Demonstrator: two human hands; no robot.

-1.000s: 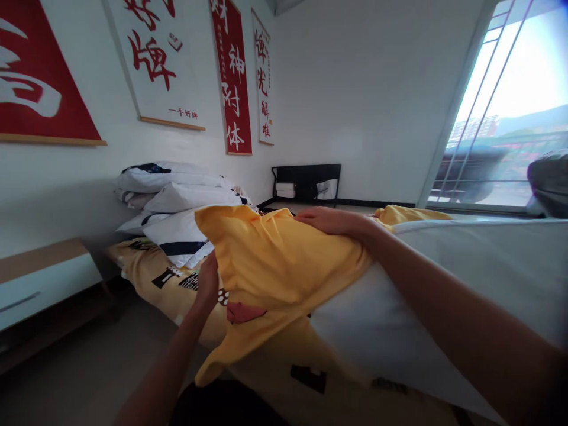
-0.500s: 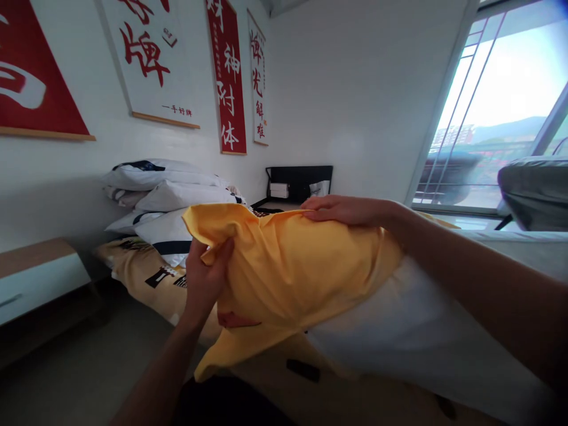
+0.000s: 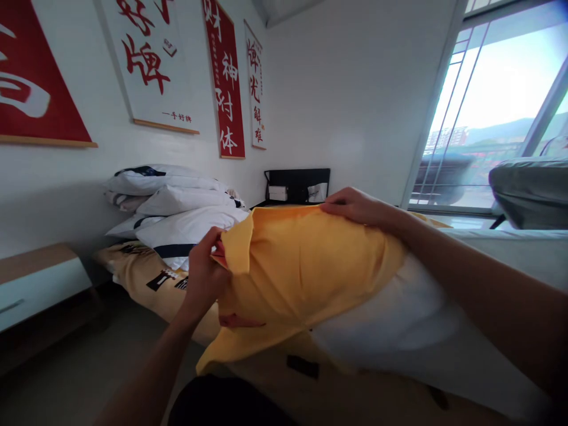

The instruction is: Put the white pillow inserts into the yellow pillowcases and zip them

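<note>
A yellow pillowcase [image 3: 306, 266] is partly drawn over a white pillow [image 3: 381, 313], whose uncovered part shows at the lower right. At its left end, my left hand [image 3: 207, 266] is closed on the cloth edge, with a red patch of fabric beside the fingers and a yellow flap folded over. My right hand [image 3: 350, 207] is closed on the upper edge of the pillowcase, fingertips hidden behind the cloth. Below them, a loose yellow corner hangs over the beige bed sheet [image 3: 257, 378].
Several white pillows [image 3: 177, 198] are stacked on the bed against the left wall. A bedside cabinet [image 3: 39, 290] stands at the left. Behind the bed is a black rack [image 3: 297, 183] with a white box; a grey chair [image 3: 528, 189] is at the right by the window.
My left hand has shifted its hold, and the cloth corner now folds to the right, showing red. My right hand has gone from lying flat to gripping the upper edge, slightly farther right.
</note>
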